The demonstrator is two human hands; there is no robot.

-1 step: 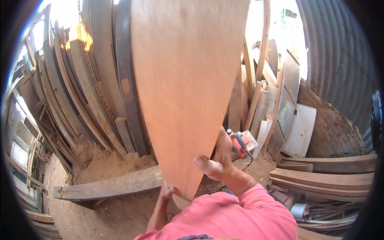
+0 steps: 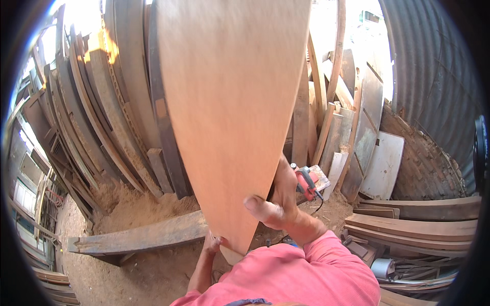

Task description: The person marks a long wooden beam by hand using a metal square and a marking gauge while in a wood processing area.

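A long, smooth, light reddish-brown wooden board rises in front of me, its near end close to my chest and its far part blurred. Low on its left edge, my left hand grips it with the thumb over the face; the other fingers are hidden behind. Further up the right edge my right hand is wrapped round the board, thumb showing on the near side and fingers mostly out of sight. Beyond that hand a red and black power tool, seemingly a hand planer, lies near the ground.
A thick timber beam lies across the sawdust-covered ground at the left. Tall planks lean along the back. Stacked boards lie at the right, below a corrugated metal sheet. A pale panel leans near it.
The board's upper part has swung slightly to the left. My right hand has shifted a little left with it, while the left hand stays nearly in place.
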